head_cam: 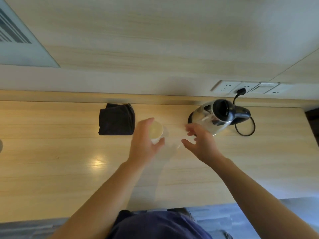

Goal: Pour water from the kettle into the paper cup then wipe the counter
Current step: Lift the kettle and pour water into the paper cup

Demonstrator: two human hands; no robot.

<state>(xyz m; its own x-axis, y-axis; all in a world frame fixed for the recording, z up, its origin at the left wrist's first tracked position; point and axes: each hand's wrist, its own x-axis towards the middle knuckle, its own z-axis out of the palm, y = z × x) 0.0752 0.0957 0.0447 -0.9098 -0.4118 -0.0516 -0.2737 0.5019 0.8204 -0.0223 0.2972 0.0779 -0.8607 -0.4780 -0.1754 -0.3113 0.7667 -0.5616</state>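
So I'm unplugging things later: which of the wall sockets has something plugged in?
The second socket from the left: a black plug sits in it. The socket left of it is empty.

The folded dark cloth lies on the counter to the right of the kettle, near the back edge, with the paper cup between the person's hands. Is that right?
Not quite. In the head view the folded dark cloth lies to the left of the kettle, not the right. The rest holds: it is on the counter near the back edge, and the paper cup sits between the left hand and right hand.
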